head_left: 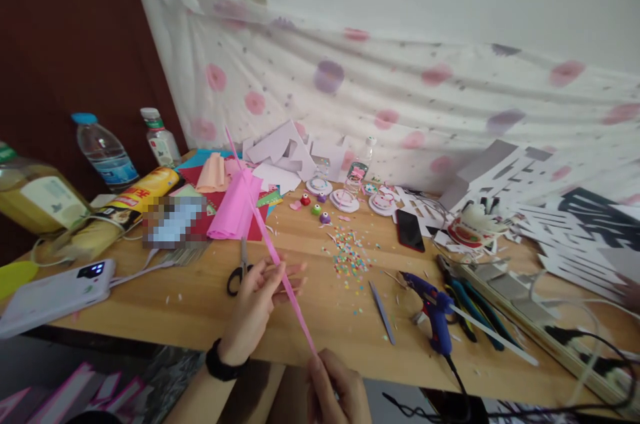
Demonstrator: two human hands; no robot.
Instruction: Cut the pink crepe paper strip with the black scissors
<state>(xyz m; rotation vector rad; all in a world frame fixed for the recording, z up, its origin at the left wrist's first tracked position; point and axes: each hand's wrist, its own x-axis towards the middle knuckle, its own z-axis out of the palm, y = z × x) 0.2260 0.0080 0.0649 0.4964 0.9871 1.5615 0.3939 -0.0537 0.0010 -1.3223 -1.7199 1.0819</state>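
Blur covers a small patch (173, 223) on the table (200, 307), so what lies there cannot be read. Right hand (336, 387) is cut off by the lower edge of the picture; only its fingers show, pinched on the lower end of a pink strip (280, 267). Left hand (263, 294) is half open, with the fingers stretched and closed lightly around the middle of the strip, and it wears a black wristband (223, 363). The strip runs up and to the left, above the table, toward pink paper (235, 207).

Scissors (239, 272) lie just beside the left hand. A blue glue gun (433, 311), tweezers (383, 311) and confetti (347, 257) lie to the right. A phone (410, 229), two bottles (105, 151) and a power bank (55, 296) are also on the table. A spotted cloth (400, 104) hangs on the wall behind.
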